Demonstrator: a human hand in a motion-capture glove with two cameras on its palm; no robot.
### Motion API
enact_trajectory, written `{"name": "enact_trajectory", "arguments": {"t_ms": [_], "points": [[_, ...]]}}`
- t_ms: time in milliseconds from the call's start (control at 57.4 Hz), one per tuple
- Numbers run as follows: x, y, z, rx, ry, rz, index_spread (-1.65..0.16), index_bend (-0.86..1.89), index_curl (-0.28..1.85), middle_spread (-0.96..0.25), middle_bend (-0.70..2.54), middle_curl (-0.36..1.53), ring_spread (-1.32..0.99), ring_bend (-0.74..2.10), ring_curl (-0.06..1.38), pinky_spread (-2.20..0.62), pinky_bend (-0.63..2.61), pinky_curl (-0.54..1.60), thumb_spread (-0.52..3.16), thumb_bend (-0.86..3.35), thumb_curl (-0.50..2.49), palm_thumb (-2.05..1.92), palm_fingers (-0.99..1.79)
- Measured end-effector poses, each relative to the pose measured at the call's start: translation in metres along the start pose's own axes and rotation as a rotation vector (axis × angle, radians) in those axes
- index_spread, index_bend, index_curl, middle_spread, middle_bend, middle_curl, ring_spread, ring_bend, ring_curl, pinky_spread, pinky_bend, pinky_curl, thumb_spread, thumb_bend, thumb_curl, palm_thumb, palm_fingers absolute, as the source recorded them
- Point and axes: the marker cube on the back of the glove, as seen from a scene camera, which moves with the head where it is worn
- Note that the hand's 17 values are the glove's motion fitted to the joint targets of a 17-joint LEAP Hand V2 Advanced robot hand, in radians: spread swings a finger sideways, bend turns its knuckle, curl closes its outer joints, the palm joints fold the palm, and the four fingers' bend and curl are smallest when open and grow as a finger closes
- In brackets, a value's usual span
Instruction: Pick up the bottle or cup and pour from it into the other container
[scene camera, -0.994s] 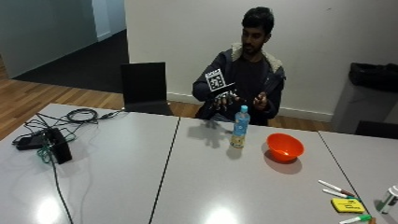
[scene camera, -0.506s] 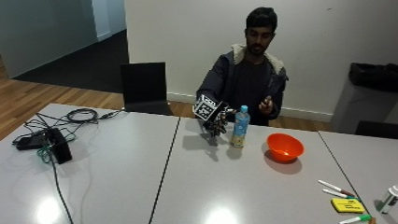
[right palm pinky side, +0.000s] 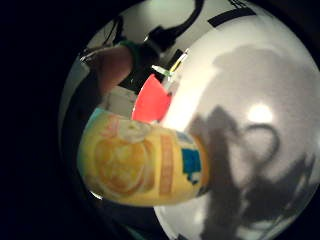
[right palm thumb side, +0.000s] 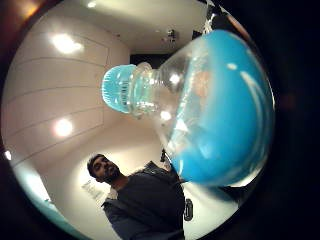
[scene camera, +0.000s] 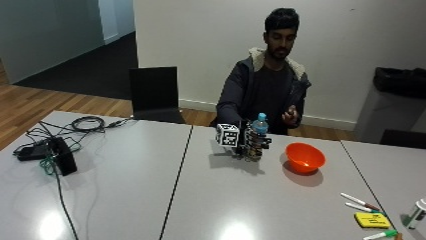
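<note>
Your gloved right hand has its fingers wrapped round the bottle — cap is on, so unscrew it, then tip slowly over the orange bowl.

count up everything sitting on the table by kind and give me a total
Bottle: 1
Orange bowl: 1
Markers: 3
Yellow sticky-note pad: 1
Black device with cables: 1
Total: 7, leaving out a small item cut off at the table's edge.

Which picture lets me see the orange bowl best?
The outside view: the whole orange bowl sits on the table beside the bottle. The little finger side view shows only part of it behind the bottle; the thumb side view shows none.
</note>
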Motion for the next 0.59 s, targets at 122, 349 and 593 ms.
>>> {"name": "enact_trajectory", "arguments": {"t_ms": [122, 349, 593], "points": [[0.000, 0.010, 0.002, -0.090, -0.015, 0.108, -0.31, 0.11, 0.25, -0.18, 0.38, 0.36, -0.04, 0.47, 0.33, 0.29, 0.27, 0.33, 0.71, -0.03, 0.39, 0.66, 0.91], [0.000, 0.010, 0.002, -0.075, 0.000, 0.107, -0.31, 0.08, 0.25, -0.27, 0.41, 0.39, -0.17, 0.61, 0.39, 0.06, 0.32, 0.37, 0.66, -0.01, 0.42, 0.84, 1.20], [-0.027, -0.006, 0.000, 0.109, 0.069, -0.048, -0.31, 0.10, 0.24, -0.28, 0.44, 0.42, -0.21, 0.66, 0.40, -0.06, 0.37, 0.38, 0.64, -0.03, 0.44, 0.91, 1.21]]}}
